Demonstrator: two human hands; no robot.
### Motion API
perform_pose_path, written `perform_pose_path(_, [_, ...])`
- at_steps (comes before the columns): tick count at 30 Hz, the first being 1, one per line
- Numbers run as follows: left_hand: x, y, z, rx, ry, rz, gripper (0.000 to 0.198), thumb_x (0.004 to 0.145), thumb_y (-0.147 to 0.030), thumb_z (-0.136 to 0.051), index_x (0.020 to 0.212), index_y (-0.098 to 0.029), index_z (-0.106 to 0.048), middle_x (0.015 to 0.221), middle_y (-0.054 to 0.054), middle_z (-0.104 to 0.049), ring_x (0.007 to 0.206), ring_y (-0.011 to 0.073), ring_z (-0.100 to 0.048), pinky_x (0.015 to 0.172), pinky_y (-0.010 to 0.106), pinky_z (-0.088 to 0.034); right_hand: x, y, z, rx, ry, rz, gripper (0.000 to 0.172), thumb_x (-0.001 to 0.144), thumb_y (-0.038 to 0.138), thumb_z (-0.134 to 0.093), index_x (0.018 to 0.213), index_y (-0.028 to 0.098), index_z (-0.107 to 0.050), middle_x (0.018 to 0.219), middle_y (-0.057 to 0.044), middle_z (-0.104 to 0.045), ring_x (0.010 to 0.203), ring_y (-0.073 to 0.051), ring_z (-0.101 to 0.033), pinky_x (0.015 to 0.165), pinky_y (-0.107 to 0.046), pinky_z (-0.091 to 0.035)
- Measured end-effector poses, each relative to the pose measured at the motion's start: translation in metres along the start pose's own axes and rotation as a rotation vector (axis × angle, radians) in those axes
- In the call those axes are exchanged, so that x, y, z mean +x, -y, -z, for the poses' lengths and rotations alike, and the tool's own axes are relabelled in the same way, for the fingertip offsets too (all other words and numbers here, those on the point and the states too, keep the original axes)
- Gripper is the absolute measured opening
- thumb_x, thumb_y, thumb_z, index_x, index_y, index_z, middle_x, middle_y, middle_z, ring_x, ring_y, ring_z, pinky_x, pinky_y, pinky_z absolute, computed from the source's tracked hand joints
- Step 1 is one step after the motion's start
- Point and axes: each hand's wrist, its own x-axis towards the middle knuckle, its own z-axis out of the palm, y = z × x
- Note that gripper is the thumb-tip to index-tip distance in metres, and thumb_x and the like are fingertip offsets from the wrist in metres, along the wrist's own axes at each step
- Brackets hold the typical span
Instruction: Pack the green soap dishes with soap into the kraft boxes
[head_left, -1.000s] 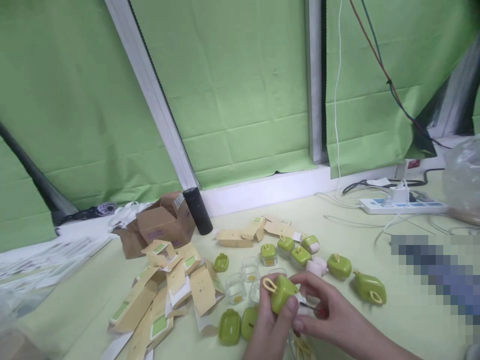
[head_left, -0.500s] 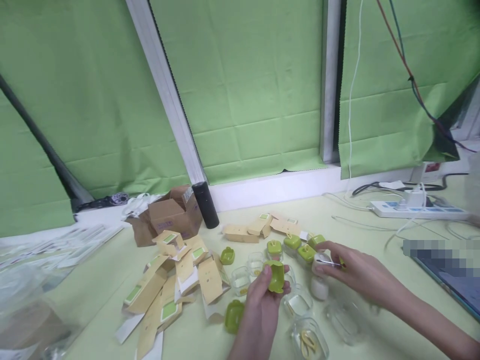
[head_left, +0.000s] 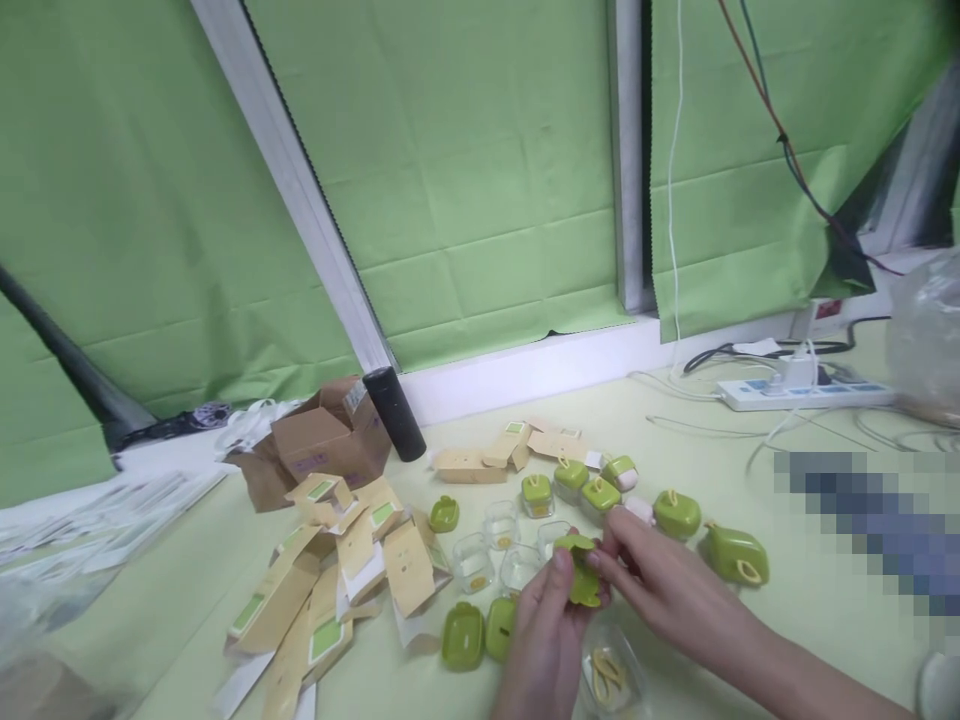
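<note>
My left hand (head_left: 546, 625) is closed around a green plastic lid (head_left: 582, 572) with a scalloped edge, its hollow side turned towards the right. My right hand (head_left: 664, 565) has its fingers pinched together against the lid's right edge; what they hold, if anything, is hidden. Below the hands lies a clear container (head_left: 611, 675) with a yellow strap loop in it. Left of them are two more green lids, one hollow side up (head_left: 463, 636) and one partly covered by my left hand (head_left: 499, 628). Several clear cups (head_left: 472, 563) stand behind, some with small yellow pieces inside.
Several closed green-lidded containers (head_left: 677, 512) with yellow loops stand behind and right of my hands. Unfolded card packaging (head_left: 409, 565) is heaped at left. A brown carton (head_left: 330, 440), a black bottle (head_left: 395, 413) and a white power strip (head_left: 802, 393) lie further back.
My right hand has moved left and down from the white objects to the lid in my left hand. The metal tool it held no longer shows. The view has shifted slightly.
</note>
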Motion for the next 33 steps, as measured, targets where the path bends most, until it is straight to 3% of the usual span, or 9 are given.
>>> perform_pose_path(5, [-0.001,0.005,-0.002,0.028,0.024,-0.004,0.032,0.079,-0.035,-0.062,0.104,-0.015,-0.067,0.102,0.011,-0.068,0.102,0.0227,-0.058,0.096,0.037,-0.040,-0.002,0.001,-0.002,-0.004,-0.026,0.003,0.020,0.091,0.028,-0.036,0.071,0.024,-0.034,0.069,0.002,-0.051,0.057,-0.015,-0.051,0.050,-0.024,-0.033])
perform_pose_path(9, [-0.001,0.010,0.003,0.072,0.008,0.004,0.049,0.074,-0.036,-0.068,0.118,-0.018,-0.059,0.109,0.011,-0.067,0.111,0.0257,-0.055,0.101,0.040,-0.035,0.000,0.004,-0.006,0.049,-0.029,-0.106,0.025,0.083,0.033,-0.047,0.067,0.024,-0.031,0.062,0.004,-0.049,0.056,-0.015,-0.048,0.049,-0.023,-0.029])
perform_pose_path(12, [-0.001,0.011,0.005,0.097,-0.007,0.020,0.061,0.067,-0.035,-0.074,0.123,-0.019,-0.055,0.122,0.011,-0.061,0.121,0.0275,-0.048,0.105,0.039,-0.031,0.003,0.001,-0.007,0.146,-0.022,-0.196,0.023,0.073,0.021,-0.052,0.063,0.023,-0.031,0.057,0.006,-0.047,0.054,-0.013,-0.045,0.048,-0.022,-0.027])
perform_pose_path(17, [-0.005,0.007,0.001,0.094,-0.076,0.035,0.081,0.061,-0.026,-0.079,0.132,-0.028,-0.042,0.137,0.007,-0.047,0.132,0.0285,-0.032,0.106,0.040,-0.029,0.004,-0.007,-0.008,0.319,-0.021,-0.167,0.029,0.065,0.013,-0.051,0.057,0.023,-0.025,0.052,0.008,-0.035,0.050,-0.010,-0.036,0.046,-0.021,-0.024])
perform_pose_path(22, [-0.006,0.001,-0.003,0.080,-0.092,0.041,0.071,0.058,-0.031,-0.080,0.123,-0.021,-0.054,0.119,0.012,-0.061,0.117,0.0288,-0.050,0.096,0.037,-0.037,0.003,-0.004,-0.005,0.299,-0.023,-0.133,0.035,0.071,0.024,-0.058,0.057,0.023,-0.025,0.050,0.009,-0.030,0.048,-0.009,-0.031,0.044,-0.021,-0.022])
perform_pose_path(25, [-0.004,-0.014,-0.002,0.147,-0.165,-0.015,0.060,0.065,-0.038,-0.075,0.119,-0.019,-0.056,0.101,0.009,-0.068,0.091,0.0205,-0.060,0.086,0.032,-0.041,0.002,0.001,0.006,0.245,0.010,-0.096,0.038,0.075,0.037,-0.060,0.057,0.023,-0.030,0.050,0.009,-0.033,0.047,-0.009,-0.033,0.045,-0.021,-0.024])
perform_pose_path(27, [-0.002,-0.029,-0.001,0.174,-0.272,-0.102,0.057,0.070,-0.041,-0.069,0.121,-0.019,-0.054,0.100,0.008,-0.068,0.079,0.0152,-0.060,0.081,0.030,-0.042,0.000,0.004,0.015,0.139,0.108,-0.046,0.037,0.072,0.042,-0.064,0.058,0.021,-0.037,0.050,0.008,-0.040,0.048,-0.010,-0.038,0.046,-0.021,-0.024])
perform_pose_path(30, [0.000,-0.051,0.000,0.180,-0.412,-0.230,0.057,0.071,-0.041,-0.068,0.122,-0.020,-0.051,0.103,0.007,-0.066,0.076,0.0131,-0.059,0.077,0.027,-0.043,-0.004,0.004,0.026,-0.060,0.279,0.028,0.025,0.067,0.036,-0.069,0.063,0.021,-0.050,0.057,0.005,-0.053,0.054,-0.012,-0.046,0.048,-0.022,-0.024])
perform_pose_path(33, [-0.006,-0.067,0.001,0.216,-0.444,-0.277,0.057,0.071,-0.042,-0.066,0.122,-0.019,-0.051,0.105,0.008,-0.064,0.078,0.0144,-0.059,0.075,0.028,-0.044,-0.008,0.001,0.029,-0.119,0.373,0.097,0.005,0.070,0.024,-0.063,0.075,0.024,-0.062,0.067,0.004,-0.060,0.062,-0.014,-0.053,0.053,-0.022,-0.029])
